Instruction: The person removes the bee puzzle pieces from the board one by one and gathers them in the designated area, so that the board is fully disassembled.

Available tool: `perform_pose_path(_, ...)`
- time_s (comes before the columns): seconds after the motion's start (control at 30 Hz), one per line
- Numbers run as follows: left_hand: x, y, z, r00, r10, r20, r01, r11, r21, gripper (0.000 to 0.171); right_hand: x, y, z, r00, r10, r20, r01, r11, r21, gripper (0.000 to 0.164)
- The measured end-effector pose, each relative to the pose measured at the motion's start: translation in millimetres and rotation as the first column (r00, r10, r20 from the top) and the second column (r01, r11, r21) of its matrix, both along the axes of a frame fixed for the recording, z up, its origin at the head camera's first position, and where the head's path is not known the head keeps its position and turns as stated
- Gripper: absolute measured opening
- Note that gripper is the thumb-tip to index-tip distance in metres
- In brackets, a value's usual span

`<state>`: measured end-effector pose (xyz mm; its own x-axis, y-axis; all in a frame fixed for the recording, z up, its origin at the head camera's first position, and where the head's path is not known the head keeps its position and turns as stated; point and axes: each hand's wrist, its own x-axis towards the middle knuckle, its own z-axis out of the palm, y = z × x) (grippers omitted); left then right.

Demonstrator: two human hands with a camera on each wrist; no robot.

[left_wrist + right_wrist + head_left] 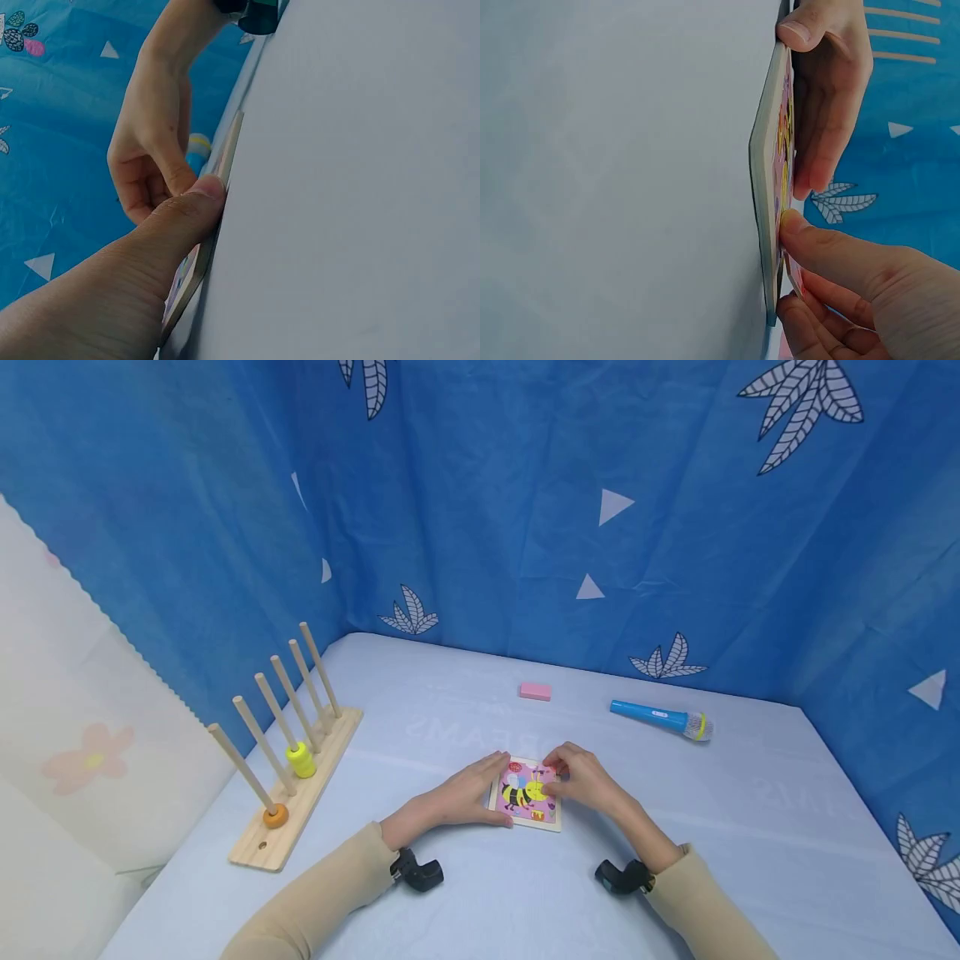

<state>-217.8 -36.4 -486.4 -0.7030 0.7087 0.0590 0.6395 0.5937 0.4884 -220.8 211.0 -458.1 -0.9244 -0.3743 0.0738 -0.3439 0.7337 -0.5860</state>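
Note:
A small square jigsaw puzzle [517, 797] with a bee picture and a pale wooden frame lies on the table. My left hand [468, 789] holds its left side, the thumb [202, 195] at the near edge and the fingers toward the far edge. At the upper right corner my right hand [587, 778] pinches a puzzle piece [796, 277] between thumb and fingers. That piece stands tilted up from the board in the right wrist view; its face is mostly hidden by the fingers.
A wooden peg stand [315, 785] with several upright pegs, a yellow-green bead [301, 761] and an orange bead [275, 816] stands at the left. A pink block [535, 692] and a blue toy microphone [660, 717] lie behind the puzzle. A blue curtain [510, 510] hangs behind the table.

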Motion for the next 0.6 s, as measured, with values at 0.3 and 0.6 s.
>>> perform_pose_path(0.3,-0.4,1.0,-1.0,1.0,0.004,-0.011,-0.004,1.0,-0.019,0.106,-0.1,-0.6,1.6,1.0,0.029,-0.012,-0.028,0.999,0.036,0.036)
perform_pose_path(0.6,0.3,0.3,0.1,1.0,0.006,-0.004,-0.006,1.0,-0.01,0.106,1.4,1.4,5.4,0.999,0.009,-0.043,-0.008,1.0,0.024,0.036)
